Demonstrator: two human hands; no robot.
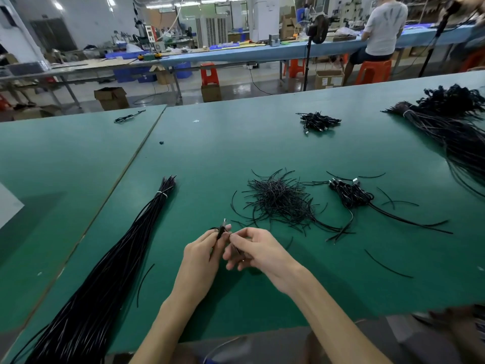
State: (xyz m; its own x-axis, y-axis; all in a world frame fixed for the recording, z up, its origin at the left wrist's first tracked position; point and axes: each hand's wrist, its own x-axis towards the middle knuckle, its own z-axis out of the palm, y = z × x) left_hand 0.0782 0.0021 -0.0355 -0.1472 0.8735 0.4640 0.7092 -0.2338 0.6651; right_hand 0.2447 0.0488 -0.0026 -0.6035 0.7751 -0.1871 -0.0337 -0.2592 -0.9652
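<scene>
My left hand (200, 254) grips a small coiled black cable (220, 231) whose metal plug sticks up above the fingers. My right hand (256, 252) is close against it and pinches a thin black tie at the cable's side. Both hands hover just above the green table (236, 143), near its front edge. Beyond them lies a loose heap of short black ties (279, 199).
A long banded bundle of black cables (112, 258) runs along the left. Finished coiled cables (350, 194) lie right of the heap, and another small pile (319, 122) lies farther back. A large cable bundle (451, 127) fills the far right. A person sits at a distant bench (380, 30).
</scene>
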